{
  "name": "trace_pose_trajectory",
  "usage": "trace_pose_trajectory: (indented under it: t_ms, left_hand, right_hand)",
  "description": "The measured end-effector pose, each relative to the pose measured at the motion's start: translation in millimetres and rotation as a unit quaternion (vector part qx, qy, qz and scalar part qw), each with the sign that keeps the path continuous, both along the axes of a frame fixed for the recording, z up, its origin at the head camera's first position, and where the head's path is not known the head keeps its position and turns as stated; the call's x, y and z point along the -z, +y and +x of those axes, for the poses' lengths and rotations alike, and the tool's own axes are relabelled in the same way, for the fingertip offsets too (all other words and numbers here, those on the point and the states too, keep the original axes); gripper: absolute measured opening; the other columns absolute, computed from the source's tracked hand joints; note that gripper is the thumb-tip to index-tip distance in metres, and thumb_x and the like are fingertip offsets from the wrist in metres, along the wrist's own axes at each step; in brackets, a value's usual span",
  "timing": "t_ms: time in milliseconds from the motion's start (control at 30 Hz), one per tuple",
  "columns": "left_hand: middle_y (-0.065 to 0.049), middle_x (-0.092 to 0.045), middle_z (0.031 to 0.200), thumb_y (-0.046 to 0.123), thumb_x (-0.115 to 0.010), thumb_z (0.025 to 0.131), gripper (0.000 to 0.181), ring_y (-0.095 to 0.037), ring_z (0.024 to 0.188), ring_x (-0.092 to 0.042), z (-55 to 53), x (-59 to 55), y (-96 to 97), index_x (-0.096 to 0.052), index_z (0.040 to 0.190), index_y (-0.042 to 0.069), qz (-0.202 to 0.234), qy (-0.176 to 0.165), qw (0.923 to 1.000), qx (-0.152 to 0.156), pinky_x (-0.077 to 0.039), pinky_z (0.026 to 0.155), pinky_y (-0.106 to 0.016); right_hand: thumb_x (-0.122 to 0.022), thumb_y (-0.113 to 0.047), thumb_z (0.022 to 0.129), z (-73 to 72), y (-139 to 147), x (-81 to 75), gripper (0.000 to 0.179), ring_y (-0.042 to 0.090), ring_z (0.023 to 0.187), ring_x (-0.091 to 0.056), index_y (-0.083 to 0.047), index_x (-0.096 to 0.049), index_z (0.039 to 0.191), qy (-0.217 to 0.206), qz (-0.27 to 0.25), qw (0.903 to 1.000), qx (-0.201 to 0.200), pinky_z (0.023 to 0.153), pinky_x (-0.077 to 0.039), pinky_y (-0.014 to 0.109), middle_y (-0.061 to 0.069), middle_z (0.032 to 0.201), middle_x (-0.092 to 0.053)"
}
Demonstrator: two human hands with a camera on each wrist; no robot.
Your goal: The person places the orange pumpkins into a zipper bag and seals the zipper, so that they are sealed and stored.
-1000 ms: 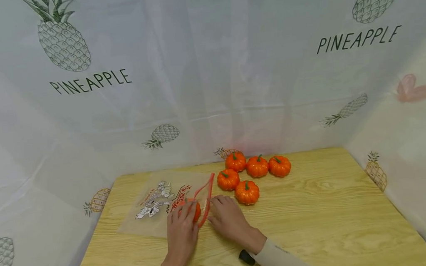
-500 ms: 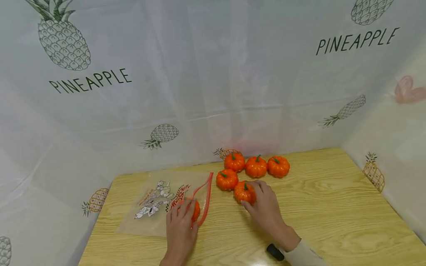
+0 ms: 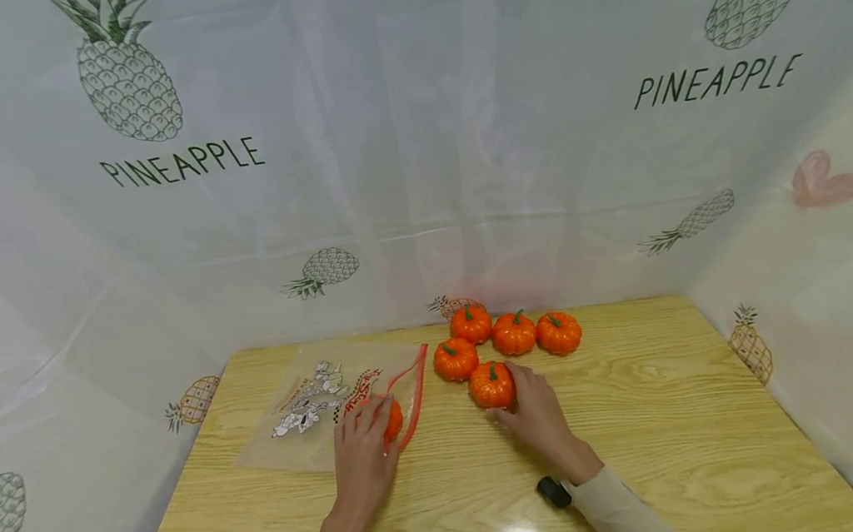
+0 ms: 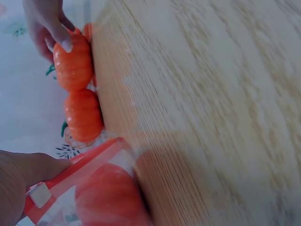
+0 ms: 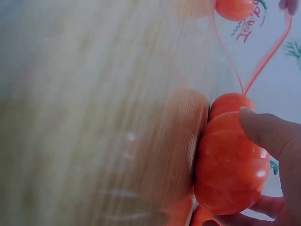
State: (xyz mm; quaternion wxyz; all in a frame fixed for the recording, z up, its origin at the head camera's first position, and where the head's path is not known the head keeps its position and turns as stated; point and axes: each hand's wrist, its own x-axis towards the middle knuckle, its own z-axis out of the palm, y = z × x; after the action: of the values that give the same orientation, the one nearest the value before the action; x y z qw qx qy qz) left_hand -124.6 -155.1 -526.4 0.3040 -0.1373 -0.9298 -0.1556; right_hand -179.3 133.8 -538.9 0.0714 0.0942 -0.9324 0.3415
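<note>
My left hand (image 3: pixel 362 455) lies over the open end of a clear zip bag (image 3: pixel 310 409) with a red strip and cartoon print. In the left wrist view the thumb pinches the bag's red edge (image 4: pixel 77 168) beside a white slider (image 4: pixel 39 195). A small orange toy pumpkin (image 3: pixel 392 420) is inside the bag, partly covered by that hand. To the right, my right hand (image 3: pixel 536 412) holds another pumpkin (image 3: pixel 492 386) with a green stem. Its thumb (image 5: pixel 261 127) presses one side and the fingers curl round the other, as the right wrist view shows.
Several more pumpkins sit close behind the held one, among them a near one (image 3: pixel 455 359) and the rightmost one (image 3: pixel 559 333). The wooden table (image 3: pixel 671 414) meets a pineapple-print curtain (image 3: pixel 419 175) at the back and sides.
My right hand has left the bag's red edge and moved right to the nearest pumpkin, which it now holds. The left hand has stayed at the bag.
</note>
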Motion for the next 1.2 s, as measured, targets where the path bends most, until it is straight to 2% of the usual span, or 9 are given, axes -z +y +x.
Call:
trace_pose_trajectory:
  t_ms: [300, 533, 667, 833, 1200]
  left_hand:
    - [-0.010, -0.069, 0.126, -0.004, -0.095, 0.062, 0.071, -0.039, 0.119, -0.059, -0.9, -1.3, 2.4, -0.074, 0.129, 0.003, 0.016, -0.013, 0.9998, -0.002, -0.047, 0.091, -0.053]
    - [-0.010, -0.069, 0.126, -0.002, -0.096, 0.063, 0.071, -0.038, 0.118, -0.058, -2.3, -1.3, 3.1, -0.074, 0.129, 0.003, 0.013, -0.014, 0.9998, 0.000, -0.047, 0.091, -0.053]
    - [-0.010, -0.068, 0.126, -0.002, -0.097, 0.061, 0.072, -0.038, 0.118, -0.058, -2.5, -1.3, 2.0, -0.074, 0.129, 0.003, 0.013, -0.005, 0.9999, 0.004, -0.047, 0.091, -0.054]
    - [-0.011, -0.068, 0.126, -0.004, -0.097, 0.060, 0.072, -0.039, 0.118, -0.059, -2.4, -1.6, 1.4, -0.074, 0.129, 0.002, 0.015, 0.012, 0.9998, 0.010, -0.047, 0.091, -0.054]
    - [-0.013, -0.069, 0.129, -0.003, -0.097, 0.061, 0.074, -0.040, 0.120, -0.058, 0.8, 0.5, 0.0, -0.073, 0.131, 0.001, 0.024, 0.003, 0.9996, 0.015, -0.046, 0.092, -0.054]
  right_hand:
    - [-0.093, -0.023, 0.082, -8.8, -1, 1.8, 0.082, 0.047, 0.123, -0.058, 0.005, -0.049, 0.146, -0.014, 0.010, 0.9997, 0.017, 0.106, -0.046, 0.061, 0.027, 0.137, -0.062]
    - [-0.094, -0.023, 0.081, 4.2, -3, -5.3, 0.081, 0.045, 0.122, -0.060, 0.006, -0.052, 0.143, -0.010, 0.003, 0.9998, 0.016, 0.106, -0.047, 0.061, 0.024, 0.135, -0.065]
    - [-0.095, -0.024, 0.079, 14.6, -11, -11.5, 0.081, 0.043, 0.119, -0.062, 0.005, -0.054, 0.143, 0.002, -0.005, 1.0000, -0.004, 0.103, -0.049, 0.061, 0.023, 0.133, -0.067]
    - [-0.096, -0.024, 0.079, 23.4, -30, -15.7, 0.081, 0.040, 0.118, -0.062, 0.003, -0.055, 0.143, -0.003, -0.018, 0.9990, -0.041, 0.101, -0.051, 0.059, 0.021, 0.132, -0.066]
    - [-0.094, -0.025, 0.081, 23.7, -72, -15.2, 0.083, 0.036, 0.118, -0.062, 0.002, -0.052, 0.147, -0.008, -0.017, 0.9938, -0.109, 0.100, -0.053, 0.055, 0.018, 0.135, -0.065]
